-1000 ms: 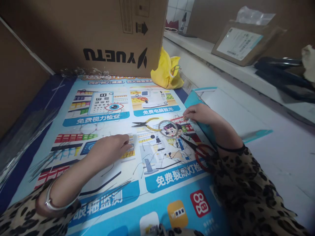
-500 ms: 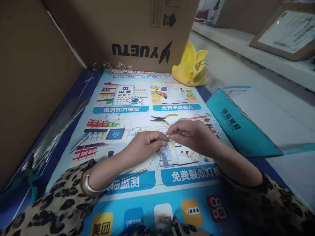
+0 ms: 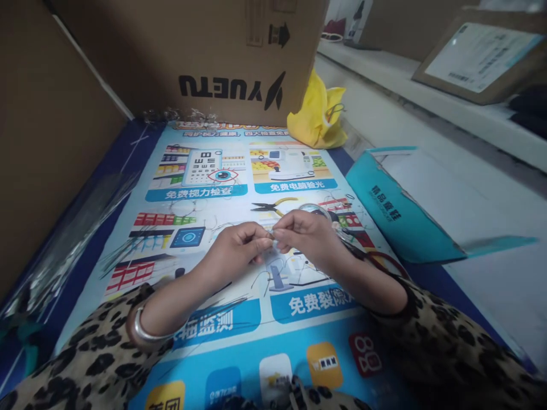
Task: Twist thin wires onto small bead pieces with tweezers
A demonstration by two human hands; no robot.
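Observation:
My left hand and my right hand meet over the middle of the printed poster, thumbs and index fingers pinched close together. A tiny pale piece shows at their fingertips, too small and blurred to name. Just beyond them lie long-nose pliers with yellow handles. A clear ring-shaped object sits behind my right hand, partly covered by it. Scissors with dark red handles are partly hidden by my right forearm. Thin dark wires lie scattered on the poster around both hands.
A large cardboard box stands behind the poster, with a yellow cloth bag at its corner. To the right is a teal open box. Clear plastic packaging and a teal-handled tool lie left.
The view has turned slightly right, so the scene sits further left. Both hands stay pinched together at the fingertips. The scissors handles now show beside my right forearm.

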